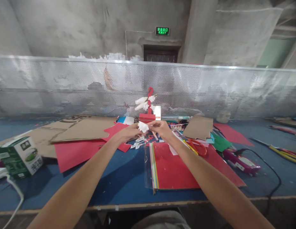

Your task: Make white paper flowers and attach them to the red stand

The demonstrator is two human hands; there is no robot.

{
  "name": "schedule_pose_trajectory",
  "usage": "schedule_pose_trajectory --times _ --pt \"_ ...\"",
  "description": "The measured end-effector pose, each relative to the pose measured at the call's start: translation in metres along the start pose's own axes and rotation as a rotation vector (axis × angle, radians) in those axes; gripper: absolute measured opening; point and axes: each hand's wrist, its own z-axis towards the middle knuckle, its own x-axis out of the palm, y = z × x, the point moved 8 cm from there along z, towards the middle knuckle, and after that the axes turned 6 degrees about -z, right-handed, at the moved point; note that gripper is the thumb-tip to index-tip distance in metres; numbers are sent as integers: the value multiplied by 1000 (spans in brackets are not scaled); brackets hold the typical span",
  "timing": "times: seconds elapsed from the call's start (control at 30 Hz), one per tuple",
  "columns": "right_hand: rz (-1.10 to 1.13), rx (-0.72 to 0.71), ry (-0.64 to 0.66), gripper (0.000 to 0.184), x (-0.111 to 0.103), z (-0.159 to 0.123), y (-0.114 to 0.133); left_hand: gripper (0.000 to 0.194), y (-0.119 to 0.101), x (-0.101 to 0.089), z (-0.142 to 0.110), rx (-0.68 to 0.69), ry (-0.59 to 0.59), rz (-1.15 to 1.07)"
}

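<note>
Both my arms reach out over the blue table (119,178). My left hand (131,131) and my right hand (159,127) meet in the middle, fingers pinched on a small crumpled white paper piece (143,127). Just behind them stands a red paper stand (148,109) with several white paper buds on it. White paper scraps (138,143) lie under my hands. A clear pack of coloured paper with a red top sheet (172,167) lies below my right forearm.
Brown cardboard sheets (76,128) and red paper (74,152) lie left. A green and white box (20,156) sits at far left. Orange-handled scissors (197,147) and a purple glue gun (241,162) with black cable lie right. A perforated metal screen (210,86) closes the back.
</note>
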Motion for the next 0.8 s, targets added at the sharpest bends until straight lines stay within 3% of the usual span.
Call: schedule_pose_trajectory --times 0.2,0.5,0.67,0.8 --pt "-4 10 -18 31 -1 0 -1 25 6 -1 3 -98 14 -212" --pt "-41 14 -12 28 -1 0 -4 24 14 0 8 -103 8 -474" --pt "-16 4 -35 29 -3 2 2 25 1 1 5 -51 47 -469" --pt "130 -1 -113 30 -8 3 7 23 -16 2 -1 4 83 -494"
